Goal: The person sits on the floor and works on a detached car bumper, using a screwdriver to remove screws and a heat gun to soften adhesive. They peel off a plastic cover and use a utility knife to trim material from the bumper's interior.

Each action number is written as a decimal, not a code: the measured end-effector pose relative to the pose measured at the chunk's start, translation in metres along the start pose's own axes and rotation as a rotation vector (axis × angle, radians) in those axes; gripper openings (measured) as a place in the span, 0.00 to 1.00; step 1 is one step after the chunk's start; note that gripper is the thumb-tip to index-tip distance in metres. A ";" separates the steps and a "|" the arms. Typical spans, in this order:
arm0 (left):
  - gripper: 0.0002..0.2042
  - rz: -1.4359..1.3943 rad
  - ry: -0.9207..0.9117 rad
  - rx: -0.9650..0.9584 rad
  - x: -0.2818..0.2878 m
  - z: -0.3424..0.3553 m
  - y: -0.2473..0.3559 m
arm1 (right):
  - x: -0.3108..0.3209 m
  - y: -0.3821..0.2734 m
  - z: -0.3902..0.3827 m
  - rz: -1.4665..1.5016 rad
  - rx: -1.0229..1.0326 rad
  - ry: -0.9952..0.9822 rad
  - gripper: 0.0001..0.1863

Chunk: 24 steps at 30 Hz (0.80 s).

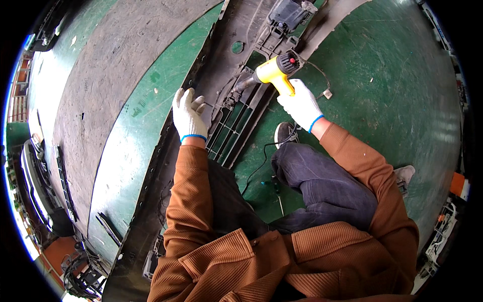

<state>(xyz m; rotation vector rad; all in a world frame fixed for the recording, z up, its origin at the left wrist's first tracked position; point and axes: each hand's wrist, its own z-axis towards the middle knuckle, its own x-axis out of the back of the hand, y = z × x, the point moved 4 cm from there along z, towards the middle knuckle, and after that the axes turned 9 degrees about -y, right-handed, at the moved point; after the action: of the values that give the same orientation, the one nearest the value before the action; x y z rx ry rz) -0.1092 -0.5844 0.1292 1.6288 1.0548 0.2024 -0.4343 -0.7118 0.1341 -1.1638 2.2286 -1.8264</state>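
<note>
Heat gun (274, 72), yellow with dark nozzle, clasped in right hand (301, 104); left hand (187, 114) presses grille (232, 126).

Heat gun (274, 73) and bumper grille (234, 126), seen from above.
Yellow gun with dark nozzle, gripped in the right hand (301, 104), points leftward at the dark slatted grille, which lies flat under the left hand (187, 115).
</note>
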 end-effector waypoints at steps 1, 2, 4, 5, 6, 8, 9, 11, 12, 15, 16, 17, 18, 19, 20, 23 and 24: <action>0.25 0.000 -0.001 0.000 0.000 -0.001 0.000 | 0.000 -0.001 0.000 0.005 -0.003 -0.003 0.30; 0.25 0.000 -0.003 0.000 0.000 -0.001 0.001 | 0.000 -0.001 -0.001 0.011 -0.005 -0.006 0.30; 0.25 0.002 -0.005 -0.004 0.000 -0.001 0.000 | 0.000 -0.001 -0.001 0.014 -0.003 -0.007 0.30; 0.25 0.003 -0.007 -0.005 0.001 0.000 0.000 | 0.000 -0.001 -0.001 0.016 -0.002 -0.008 0.30; 0.25 0.006 -0.004 -0.006 0.000 0.000 -0.001 | 0.000 -0.001 -0.001 0.012 0.001 -0.004 0.30; 0.25 0.011 0.001 -0.006 -0.001 0.000 -0.001 | 0.001 -0.001 0.000 0.008 0.005 0.000 0.29; 0.25 0.013 0.003 -0.004 -0.003 0.000 -0.001 | 0.002 0.000 -0.001 0.008 0.005 0.002 0.29; 0.25 0.018 0.005 0.000 -0.005 -0.002 -0.001 | 0.002 0.001 -0.001 0.015 -0.003 -0.002 0.29; 0.25 0.018 0.006 -0.001 -0.005 -0.002 -0.001 | 0.002 0.001 -0.001 0.008 -0.001 -0.003 0.29; 0.25 0.019 0.004 -0.004 -0.005 -0.001 -0.002 | 0.002 0.002 0.000 -0.005 0.005 -0.002 0.29; 0.26 0.020 0.001 -0.005 -0.004 0.000 -0.003 | 0.003 0.002 -0.001 -0.004 0.008 0.000 0.29; 0.26 0.021 -0.002 -0.005 -0.004 0.001 -0.004 | 0.003 0.002 -0.002 0.010 -0.002 -0.005 0.29; 0.26 0.019 -0.005 -0.006 -0.004 0.000 -0.004 | 0.003 -0.001 -0.003 0.024 -0.013 -0.011 0.29; 0.26 0.018 -0.007 -0.008 -0.004 0.000 -0.004 | 0.003 -0.005 -0.005 0.050 -0.036 -0.024 0.29; 0.26 0.017 -0.010 -0.009 -0.003 0.000 -0.004 | 0.002 -0.007 -0.006 0.075 -0.060 -0.037 0.29; 0.25 0.021 -0.012 0.000 -0.007 0.000 -0.005 | 0.004 -0.008 -0.006 0.058 -0.039 -0.019 0.29; 0.25 0.019 -0.012 0.000 -0.006 0.000 -0.005 | 0.004 -0.008 -0.007 0.078 -0.051 -0.025 0.29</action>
<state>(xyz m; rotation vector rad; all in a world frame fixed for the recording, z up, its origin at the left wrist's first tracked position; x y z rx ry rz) -0.1157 -0.5890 0.1274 1.6384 1.0305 0.2048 -0.4358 -0.7086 0.1446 -1.0844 2.2856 -1.7263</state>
